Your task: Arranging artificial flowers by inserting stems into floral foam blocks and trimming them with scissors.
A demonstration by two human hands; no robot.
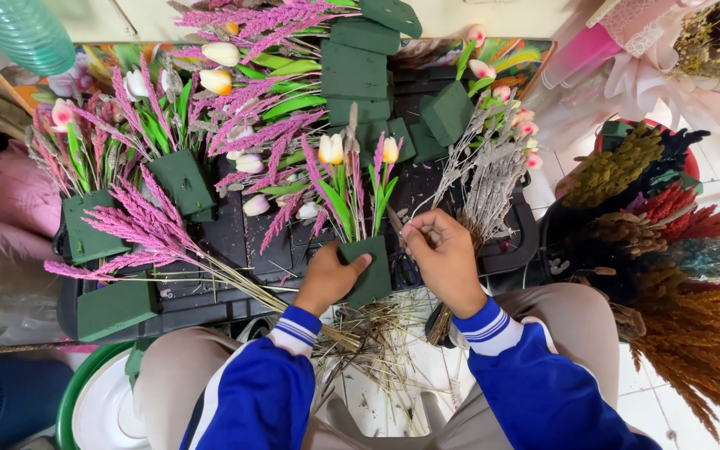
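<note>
Left hand (329, 277): grips a green foam block (371, 273) at the near edge of the black tray (210, 292); tulips (332, 150) and pink plumes (314, 171) stand upright in the block.
Right hand (443, 258): just right of the block, fingers pinched on a thin stem (397, 227) beside the flowers.
Tray, left side: more foam blocks with flowers (139, 133); one bare block (114, 307) at the near left corner.
Tray, far side: stacked bare blocks (364, 62).
Loose pink plumes (139, 225): lying across the near left of the tray, stalks toward the lap.
Grey dried sprigs (489, 179): at the right edge.
Right of tray: dried bunches (693, 333), rust, red and olive.
</note>
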